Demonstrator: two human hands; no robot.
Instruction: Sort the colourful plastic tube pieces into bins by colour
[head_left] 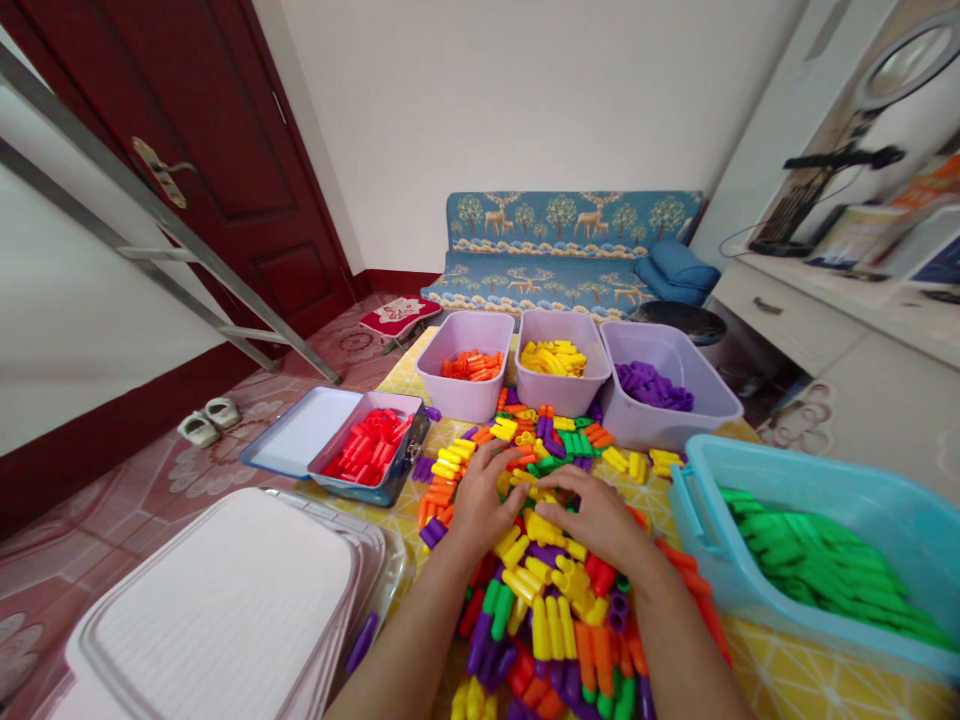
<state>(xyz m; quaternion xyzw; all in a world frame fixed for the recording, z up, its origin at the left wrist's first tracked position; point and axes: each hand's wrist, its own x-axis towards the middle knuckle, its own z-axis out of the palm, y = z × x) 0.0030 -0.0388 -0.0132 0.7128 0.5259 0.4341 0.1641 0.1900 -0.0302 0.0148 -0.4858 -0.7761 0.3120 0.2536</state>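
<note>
Multicoloured plastic tube-shaped building pieces [555, 625] lie in a loose heap on a table with a yellow patterned cloth [780, 660]. My left hand [484, 500] rests on the upper part of the heap, its thumb spread from the fingers, beside yellow and orange pieces. Close to its right, my right hand [592, 510] reaches in over yellow pieces with fingers and thumb apart. Some fingertips are hidden among the pieces. Neither hand shows a piece held in it. Several pieces are joined into short rows, such as a yellow row [553, 628] between my forearms.
Behind the heap stand lilac bins of orange [465, 405], yellow [559, 398] and purple pieces [675, 430]. A blue tub [697, 540] holds green pieces at right; an open box [386, 492] holds red ones at left. Stacked lids [217, 610] lie front left.
</note>
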